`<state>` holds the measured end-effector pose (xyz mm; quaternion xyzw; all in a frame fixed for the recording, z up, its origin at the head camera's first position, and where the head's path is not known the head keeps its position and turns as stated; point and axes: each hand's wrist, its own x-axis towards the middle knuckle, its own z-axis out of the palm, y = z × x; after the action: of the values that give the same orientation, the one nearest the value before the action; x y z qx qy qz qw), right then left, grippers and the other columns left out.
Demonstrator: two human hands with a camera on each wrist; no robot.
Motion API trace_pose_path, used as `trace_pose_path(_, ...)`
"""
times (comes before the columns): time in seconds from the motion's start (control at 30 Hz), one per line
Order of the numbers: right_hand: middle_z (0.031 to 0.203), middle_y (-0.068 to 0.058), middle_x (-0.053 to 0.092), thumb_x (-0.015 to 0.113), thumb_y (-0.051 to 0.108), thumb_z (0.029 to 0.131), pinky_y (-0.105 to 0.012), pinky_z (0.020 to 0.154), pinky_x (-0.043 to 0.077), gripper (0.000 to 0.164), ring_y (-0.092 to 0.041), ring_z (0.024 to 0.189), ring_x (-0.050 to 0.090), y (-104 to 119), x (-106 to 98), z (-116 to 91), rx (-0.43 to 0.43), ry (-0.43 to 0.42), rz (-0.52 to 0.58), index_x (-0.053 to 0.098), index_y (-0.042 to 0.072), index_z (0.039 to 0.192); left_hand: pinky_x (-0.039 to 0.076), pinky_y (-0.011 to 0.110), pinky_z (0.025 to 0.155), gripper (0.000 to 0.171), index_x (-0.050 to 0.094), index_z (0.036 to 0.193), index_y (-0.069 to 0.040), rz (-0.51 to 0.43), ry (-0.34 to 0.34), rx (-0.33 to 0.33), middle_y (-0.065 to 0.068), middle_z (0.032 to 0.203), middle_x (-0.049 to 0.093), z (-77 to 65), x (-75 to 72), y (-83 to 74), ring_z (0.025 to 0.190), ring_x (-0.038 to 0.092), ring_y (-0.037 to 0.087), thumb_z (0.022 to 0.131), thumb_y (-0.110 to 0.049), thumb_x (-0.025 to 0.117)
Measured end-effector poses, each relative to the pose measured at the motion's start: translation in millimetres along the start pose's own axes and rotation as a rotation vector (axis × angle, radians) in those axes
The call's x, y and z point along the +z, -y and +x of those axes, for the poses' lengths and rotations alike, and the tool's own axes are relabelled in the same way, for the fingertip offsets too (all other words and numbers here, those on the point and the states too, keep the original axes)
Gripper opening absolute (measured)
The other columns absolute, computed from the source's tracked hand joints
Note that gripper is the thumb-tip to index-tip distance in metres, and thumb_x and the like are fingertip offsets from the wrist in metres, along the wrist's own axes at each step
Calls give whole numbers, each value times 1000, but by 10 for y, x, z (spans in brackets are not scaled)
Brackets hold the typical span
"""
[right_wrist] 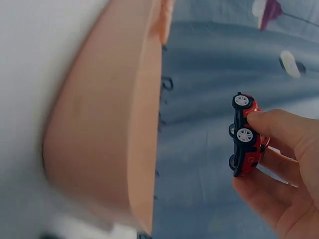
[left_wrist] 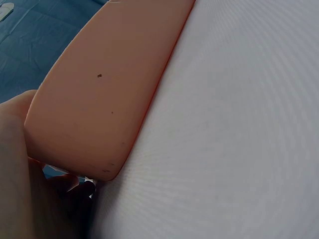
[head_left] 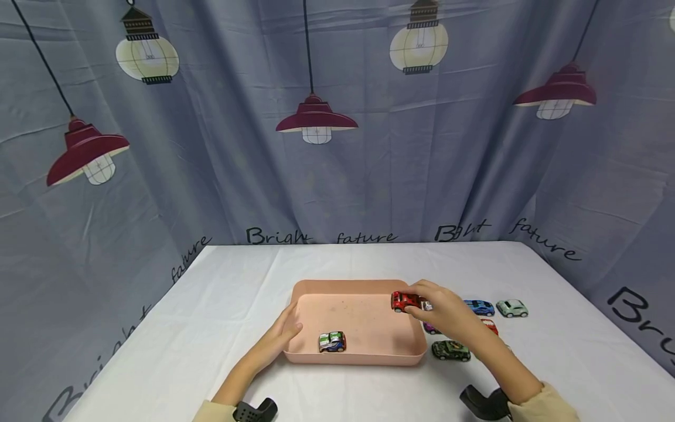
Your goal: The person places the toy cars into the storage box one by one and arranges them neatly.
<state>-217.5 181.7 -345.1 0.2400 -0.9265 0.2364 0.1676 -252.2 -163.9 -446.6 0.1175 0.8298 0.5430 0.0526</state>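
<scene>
My right hand [head_left: 440,306] pinches a red toy car [head_left: 405,302] between thumb and fingers, over the right back part of a pink tray [head_left: 358,358]. In the right wrist view, the red car [right_wrist: 245,134] shows its black underside and silver-hubbed wheels, held above the tray's rim. My left hand [head_left: 274,341] holds the tray's left side, thumb over the rim and fingers along the outer wall. Some of those fingers are hidden behind the tray corner in the left wrist view. Inside the tray, a white, green and blue toy car [head_left: 332,341] sits near the front left.
Several toy cars stand on the white table [head_left: 221,293] right of the tray. They include a camouflage-green car [head_left: 450,350], a blue car [head_left: 480,308] and a pale green car [head_left: 511,308]. My right forearm partly covers others. A grey-blue curtain [head_left: 369,187] hangs behind.
</scene>
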Motion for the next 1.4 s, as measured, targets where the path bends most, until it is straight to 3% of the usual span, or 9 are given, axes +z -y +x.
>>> trace_pose_path(0.2, 104, 0, 64, 68, 17, 80, -27, 69, 53, 31, -13, 88, 62, 223, 258, 139, -62, 28, 7, 64, 13, 110, 7, 67, 105, 63, 18, 146, -21, 1, 1, 3, 14, 153, 13, -8, 3, -4, 139, 7, 40, 92, -39, 46)
trace_pose_path(0.47, 101, 3, 64, 70, 17, 79, -21, 67, 50, 31, -11, 85, 61, 433, 592, 324, -118, 21, 29, 65, 17, 109, 6, 66, 106, 62, 18, 146, -19, -6, 13, 15, 13, 153, 13, -4, 6, 18, 140, 7, 39, 93, -36, 45)
trace_pose_path(0.67, 102, 2, 64, 68, 15, 81, -26, 72, 51, 28, -9, 86, 59, 559, 821, 480, -58, 59, 84, 65, 15, 109, 7, 65, 106, 62, 18, 146, -19, 7, 10, 11, 15, 152, 14, -1, 3, 37, 139, 8, 40, 93, -37, 45)
trace_pose_path(0.97, 102, 0, 66, 66, 15, 81, -32, 81, 50, 24, -13, 92, 61, 603, 1142, 621, 12, 183, 106, 67, 13, 105, 7, 65, 107, 62, 18, 146, -19, 7, 9, 16, 14, 152, 14, -12, 4, 51, 139, 8, 39, 93, -35, 46)
trace_pose_path(1.13, 105, -2, 67, 66, 15, 82, -34, 87, 49, 24, -17, 100, 61, 604, 1267, 664, 49, 244, 99, 67, 12, 106, 8, 65, 107, 63, 17, 146, -19, 10, 0, 9, 15, 152, 14, -14, -2, 29, 139, 9, 40, 93, -35, 46)
trace_pose_path(1.4, 100, -4, 68, 67, 11, 80, -33, 85, 49, 22, -18, 96, 62, 594, 1353, 670, 37, 258, 63, 68, 10, 102, 7, 65, 107, 63, 17, 146, -19, 9, 6, 10, 15, 152, 14, 2, -11, 24, 139, 8, 39, 93, -35, 46)
